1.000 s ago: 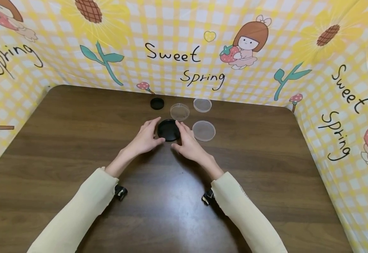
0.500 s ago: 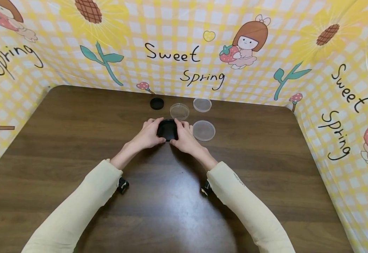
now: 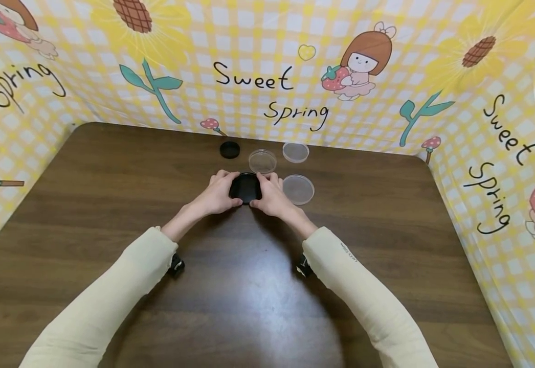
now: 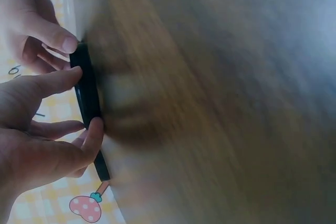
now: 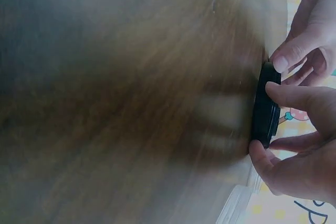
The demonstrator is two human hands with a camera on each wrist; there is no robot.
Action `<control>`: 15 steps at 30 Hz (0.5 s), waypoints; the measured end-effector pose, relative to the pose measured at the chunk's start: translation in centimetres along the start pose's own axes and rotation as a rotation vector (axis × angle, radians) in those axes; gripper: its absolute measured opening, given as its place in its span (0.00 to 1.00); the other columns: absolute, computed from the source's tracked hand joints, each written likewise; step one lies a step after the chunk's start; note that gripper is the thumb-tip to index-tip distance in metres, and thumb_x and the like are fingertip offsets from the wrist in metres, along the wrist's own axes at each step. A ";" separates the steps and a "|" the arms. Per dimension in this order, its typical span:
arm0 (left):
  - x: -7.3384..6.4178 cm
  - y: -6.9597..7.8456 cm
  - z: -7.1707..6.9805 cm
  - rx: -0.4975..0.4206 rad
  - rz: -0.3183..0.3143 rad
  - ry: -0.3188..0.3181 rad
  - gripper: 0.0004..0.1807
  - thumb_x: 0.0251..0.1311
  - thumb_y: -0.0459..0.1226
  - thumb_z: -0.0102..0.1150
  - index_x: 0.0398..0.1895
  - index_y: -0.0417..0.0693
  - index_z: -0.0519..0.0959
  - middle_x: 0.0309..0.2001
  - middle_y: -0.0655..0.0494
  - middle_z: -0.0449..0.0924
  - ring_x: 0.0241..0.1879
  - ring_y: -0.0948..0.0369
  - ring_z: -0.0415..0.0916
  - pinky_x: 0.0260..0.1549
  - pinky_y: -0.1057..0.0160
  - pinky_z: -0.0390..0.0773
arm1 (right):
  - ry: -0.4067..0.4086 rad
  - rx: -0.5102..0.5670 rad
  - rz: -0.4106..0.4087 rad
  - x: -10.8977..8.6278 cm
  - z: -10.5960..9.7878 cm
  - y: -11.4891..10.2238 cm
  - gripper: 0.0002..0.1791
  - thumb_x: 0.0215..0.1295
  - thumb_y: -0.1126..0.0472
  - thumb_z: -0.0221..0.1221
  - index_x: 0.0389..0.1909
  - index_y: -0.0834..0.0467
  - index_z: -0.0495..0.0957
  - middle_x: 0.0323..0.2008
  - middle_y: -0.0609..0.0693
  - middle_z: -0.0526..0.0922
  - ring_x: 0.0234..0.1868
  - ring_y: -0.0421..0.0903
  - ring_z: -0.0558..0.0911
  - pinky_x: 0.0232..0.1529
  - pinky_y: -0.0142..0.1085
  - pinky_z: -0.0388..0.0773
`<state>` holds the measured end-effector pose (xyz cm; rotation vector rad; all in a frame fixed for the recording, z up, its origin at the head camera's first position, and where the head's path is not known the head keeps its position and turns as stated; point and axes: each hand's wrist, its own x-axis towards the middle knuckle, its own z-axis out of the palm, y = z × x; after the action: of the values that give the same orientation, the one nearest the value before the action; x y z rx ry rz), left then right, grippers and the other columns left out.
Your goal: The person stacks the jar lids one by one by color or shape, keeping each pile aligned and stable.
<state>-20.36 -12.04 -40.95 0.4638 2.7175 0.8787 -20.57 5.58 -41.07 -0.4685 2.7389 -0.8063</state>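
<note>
While both hands are engaged with a single piece, the other dishes lie unheld on the wood-grain table [image 3: 267, 322].

Item in hand: large black round dish [image 3: 246, 189], one, shallow, toward the far side of the table, directly between the hands. Left hand [image 3: 214, 197]: grasping the left edge, thumb at the near side. Right hand [image 3: 274, 197]: grasping the right edge in mirror fashion, fingertips on the rim.

Stage, as judged: two-handed grip made; no lift plain to see. Whether the underside touches the table cannot be told. Four other pieces remain unhandled, none stacked.

Count of dishes: five.
Black, two: the large one above; a small black round dish [image 3: 229, 150], behind it and slightly to the left.
Clear, three, shallow, possibly lids: a rimmed clear dish [image 3: 262, 161], just behind the large black piece, contact uncertain; a far clear dish [image 3: 296, 152], near the table's back edge; a near clear dish [image 3: 298, 189], just beside the right hand.

Also present: cream sleeves [image 3: 106, 296], two; black wrist devices [image 3: 175, 266], two; yellow-checked "Sweet Spring" backdrop [image 3: 249, 30], behind and at both sides.
</note>
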 end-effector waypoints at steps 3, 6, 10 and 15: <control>0.0 -0.1 0.1 -0.004 0.008 0.004 0.41 0.57 0.34 0.66 0.70 0.31 0.57 0.63 0.31 0.56 0.61 0.38 0.55 0.60 0.44 0.60 | -0.011 -0.016 -0.005 0.0 -0.1 0.1 0.46 0.58 0.60 0.68 0.72 0.68 0.54 0.66 0.66 0.58 0.63 0.60 0.58 0.63 0.46 0.59; 0.0 -0.2 0.3 -0.007 0.009 0.015 0.43 0.56 0.35 0.67 0.70 0.30 0.56 0.63 0.30 0.57 0.61 0.38 0.55 0.60 0.44 0.59 | -0.016 -0.024 -0.015 -0.1 -0.3 0.1 0.46 0.58 0.59 0.68 0.71 0.68 0.55 0.66 0.66 0.58 0.63 0.60 0.58 0.63 0.45 0.59; 0.1 -0.3 0.4 -0.011 -0.011 0.021 0.45 0.55 0.35 0.68 0.70 0.27 0.55 0.63 0.29 0.56 0.62 0.37 0.54 0.61 0.44 0.59 | -0.017 -0.019 -0.022 -0.1 -0.3 0.2 0.46 0.57 0.59 0.69 0.71 0.68 0.55 0.65 0.66 0.58 0.63 0.60 0.59 0.63 0.45 0.59; -0.1 -0.2 0.3 -0.022 -0.027 0.026 0.42 0.53 0.35 0.69 0.67 0.27 0.60 0.61 0.29 0.57 0.61 0.37 0.55 0.60 0.45 0.60 | -0.010 -0.005 -0.031 -0.3 -0.3 0.4 0.47 0.56 0.59 0.70 0.71 0.69 0.55 0.65 0.67 0.59 0.63 0.61 0.59 0.64 0.46 0.58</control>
<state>-20.23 -12.05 -41.32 0.4130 2.7281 0.9122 -20.50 6.09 -40.99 -0.5161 2.7315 -0.8034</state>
